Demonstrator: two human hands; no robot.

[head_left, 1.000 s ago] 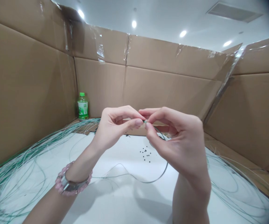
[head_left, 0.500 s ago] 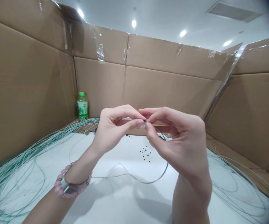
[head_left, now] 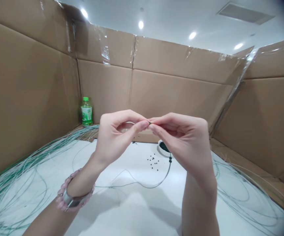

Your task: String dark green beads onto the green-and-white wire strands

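My left hand and my right hand meet at the fingertips, each pinching the end of a thin green wire. The pinched tip is mostly hidden by my fingers. The wire drops behind my right hand and curves across the white table. A few dark beads sit on it below that hand. Beside my right hand is a small white bowl of dark beads. Loose dark beads lie on the table below my hands.
Tangled green-and-white wire loops spread over the left of the table, with more at the right. Cardboard walls surround the table. A green-capped bottle stands in the back corner. A pink beaded bracelet and watch circle my left wrist.
My hands have shifted slightly up and left, bringing their fingertips closer together. My right hand has moved off the white bowl, which now shows clearly. The wire's lower curve has moved slightly.
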